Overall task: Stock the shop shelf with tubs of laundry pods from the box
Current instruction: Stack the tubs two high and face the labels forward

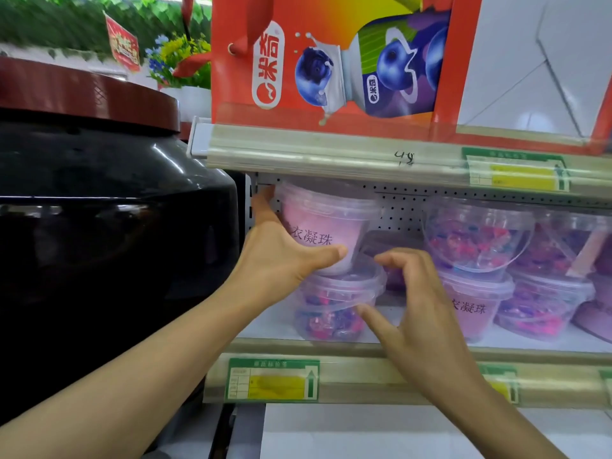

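Two hands: a left hand (281,256) and a right hand (417,309). At least six tubs of laundry pods show on the shelf (331,347); those at the right edge blur together. Three price labels are plain, a fourth cut off. One black jar (109,226). One red carton (331,61).

Mid frame: top tub (326,223) stacked on bottom tub (334,304), at shelf (298,346) left end. More tubs (477,240) stacked to the right. Carton (334,58) on shelf above. Big jar (109,207) fills frame left, beside shelf. Price tag (273,380) on shelf edge below stack.
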### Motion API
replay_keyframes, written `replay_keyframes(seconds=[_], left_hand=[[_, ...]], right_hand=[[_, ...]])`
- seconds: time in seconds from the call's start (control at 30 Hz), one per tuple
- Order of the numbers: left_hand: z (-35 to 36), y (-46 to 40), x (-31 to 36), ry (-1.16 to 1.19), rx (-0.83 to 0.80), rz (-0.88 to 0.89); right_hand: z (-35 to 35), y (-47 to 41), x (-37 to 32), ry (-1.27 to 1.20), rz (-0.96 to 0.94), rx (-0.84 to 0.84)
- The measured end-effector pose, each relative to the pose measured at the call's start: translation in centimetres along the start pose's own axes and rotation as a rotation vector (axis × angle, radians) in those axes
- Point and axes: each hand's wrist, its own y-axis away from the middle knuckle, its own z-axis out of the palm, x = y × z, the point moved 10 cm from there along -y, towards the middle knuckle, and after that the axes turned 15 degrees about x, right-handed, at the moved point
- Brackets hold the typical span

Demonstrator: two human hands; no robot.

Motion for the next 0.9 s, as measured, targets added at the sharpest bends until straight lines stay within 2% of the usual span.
replay_keyframes(seconds=[0.07, 0.13, 0.23, 0.4, 0.53, 0.63, 0.7, 0.9], left_hand=[[-0.9, 0.1, 0.1, 0.016, 0.048, 0.003], [-1.5, 0.0, -0.1, 0.040, 0.075, -0.011], [-2.1, -0.2, -0.7, 0.080, 0.102, -0.047], [-3.1, -0.5, -1.4, 0.101, 0.153, -0.069], [-3.3, -0.3, -1.7, 0.109, 0.144, -0.074], [-3.6, -0.3, -1.6, 0.108, 0.141, -0.068], [-3.8, -0.3, -1.4, 0.110, 0.141, -0.061], [-4.5, -0.3, -1.0, 0.084, 0.160, -0.041]], right_hand=[[1.0, 0.2, 2.0, -0.083, 0.162, -0.146], [1.6, 0.1, 3.0, -0.088, 0.174, -0.242], [0.9, -1.0, 2.5, -0.087, 0.107, -0.161], [0.1, -1.7, -2.2, 0.003, -0.130, 0.017], [-0.2, -1.6, -2.7, -0.061, -0.090, -0.030], [0.8, -1.3, 0.6, 0.031, 0.015, -0.233], [1.0, -1.4, 1.6, 0.078, 0.000, -0.296], [0.8, -2.0, -3.0, 0.044, -0.205, -0.099]])
